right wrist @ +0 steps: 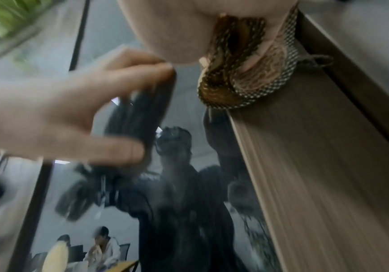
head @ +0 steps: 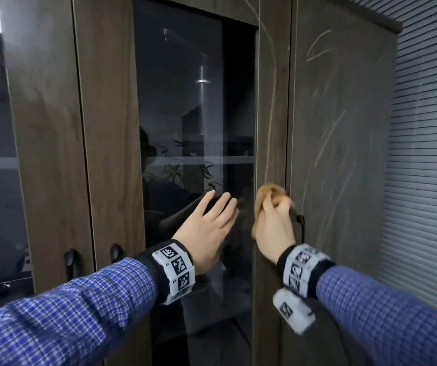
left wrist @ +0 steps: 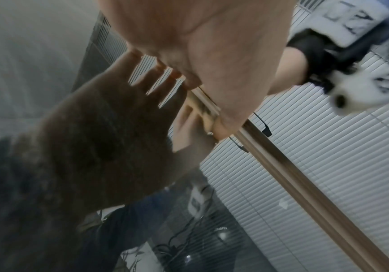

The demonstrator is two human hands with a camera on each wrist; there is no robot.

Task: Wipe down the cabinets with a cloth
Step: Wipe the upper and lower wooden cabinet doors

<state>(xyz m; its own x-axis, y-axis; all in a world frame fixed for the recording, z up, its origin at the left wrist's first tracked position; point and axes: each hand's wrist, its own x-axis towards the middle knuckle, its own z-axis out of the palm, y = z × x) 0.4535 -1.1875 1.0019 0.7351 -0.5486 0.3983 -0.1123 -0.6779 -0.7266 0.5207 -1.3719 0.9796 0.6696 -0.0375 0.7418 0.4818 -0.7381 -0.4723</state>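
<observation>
- the cloth (head: 270, 198) is a small brownish wad, bunched up inside the right hand (head: 274, 225) and pressed against the wooden stile of the cabinet door (head: 271, 128), just beside the seam with the next door.
- the right hand's grip is clenched around the cloth: fingers curled over it, a fold poking out above the knuckles. the right wrist view shows a woven, checked texture (right wrist: 235, 81) squeezed between palm and wood.
- it looks soft, light and limp, so it should conform to flat wood and edges; my guess is that a balled hold like this gives firm pressure but little contact area, and opening it flatter under the palm would cover more per stroke.
- to the left of the grip, the left hand (head: 206, 228) lies released, fingers straight and spread, flat on the glass pane (head: 185, 101); it holds nothing and seems to steady the door.
- right of the grip sits a small black handle (head: 301, 220) on the adjoining solid door (head: 344, 128), whose face carries pale streaks above and to the right.
- judgement: glass is fragile and smears easily, so light pressure there; the wood tolerates harder rubbing.
- further right are closed grey blinds (head: 428, 154); far left, two more black handles (head: 70, 260) low on the doors.
</observation>
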